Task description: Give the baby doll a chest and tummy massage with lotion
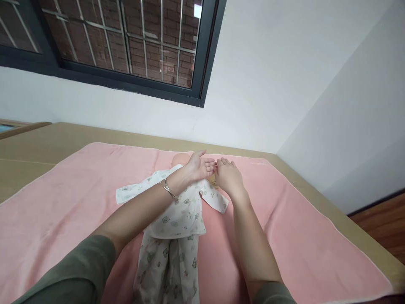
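A baby doll [179,159] in a white patterned top [180,215] and matching trousers [167,266] lies on its back on a pink blanket [63,202]. My left hand [199,165], with a bracelet at the wrist, reaches across the doll's chest, palm up and fingers stretched, just past its head. Palm down beside it, my right hand [228,175] rests at the doll's far shoulder, fingertips meeting the left hand's. Both hands hide the doll's face and neck. Neither hand visibly grips anything.
The blanket covers a tan mattress [41,143] set in a white-walled corner. A dark-framed barred window [126,42] is above the far edge. Wooden floor [379,228] shows at the right, past the mattress edge.
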Demonstrator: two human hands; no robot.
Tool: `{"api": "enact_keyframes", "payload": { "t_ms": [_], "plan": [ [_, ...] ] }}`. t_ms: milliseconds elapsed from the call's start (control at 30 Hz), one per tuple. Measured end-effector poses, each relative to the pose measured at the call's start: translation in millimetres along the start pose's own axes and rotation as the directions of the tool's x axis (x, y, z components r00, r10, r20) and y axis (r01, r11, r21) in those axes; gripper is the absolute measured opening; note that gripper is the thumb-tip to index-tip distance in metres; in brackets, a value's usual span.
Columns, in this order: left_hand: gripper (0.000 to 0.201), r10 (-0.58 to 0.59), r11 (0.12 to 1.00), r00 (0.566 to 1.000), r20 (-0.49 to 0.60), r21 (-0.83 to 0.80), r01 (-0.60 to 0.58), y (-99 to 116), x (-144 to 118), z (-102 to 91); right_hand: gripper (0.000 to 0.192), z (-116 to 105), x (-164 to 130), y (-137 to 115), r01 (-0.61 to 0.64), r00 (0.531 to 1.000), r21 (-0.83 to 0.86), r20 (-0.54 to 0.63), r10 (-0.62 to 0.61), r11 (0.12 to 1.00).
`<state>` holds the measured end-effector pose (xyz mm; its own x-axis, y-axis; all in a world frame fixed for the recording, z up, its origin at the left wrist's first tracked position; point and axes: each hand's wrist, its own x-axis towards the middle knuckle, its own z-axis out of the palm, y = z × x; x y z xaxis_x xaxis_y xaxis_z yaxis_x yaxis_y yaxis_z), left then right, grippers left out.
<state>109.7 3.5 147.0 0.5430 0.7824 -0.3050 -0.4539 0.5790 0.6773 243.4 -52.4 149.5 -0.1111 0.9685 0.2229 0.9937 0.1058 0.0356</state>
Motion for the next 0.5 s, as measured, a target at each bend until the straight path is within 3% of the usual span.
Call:
{"api": "enact_keyframes", "payload": {
  "t_ms": [167, 333, 500],
  "plan": [
    [0.067, -0.024, 0.999, 1.0, -0.005, 0.038, 0.024, -1.6, -22.3, -19.7, 0.036, -5.8, 10.3, -13.8, -0.101, 0.995, -0.037, -0.024, 0.1, 0.994],
    [0.061, 0.085, 0.995, 0.996, -0.007, 0.059, -0.085, 0.6, -59.4, -42.7, 0.04, -19.4, 20.4, -28.6, -0.229, 0.969, -0.063, 0.078, 0.234, 0.971],
    [0.058, 0.121, 0.991, 0.992, 0.022, 0.049, -0.122, 5.5, -90.9, -53.9, 0.041, -22.4, 24.3, -21.2, -0.26, 0.961, -0.009, 0.094, 0.26, 0.966]
  ]
}}
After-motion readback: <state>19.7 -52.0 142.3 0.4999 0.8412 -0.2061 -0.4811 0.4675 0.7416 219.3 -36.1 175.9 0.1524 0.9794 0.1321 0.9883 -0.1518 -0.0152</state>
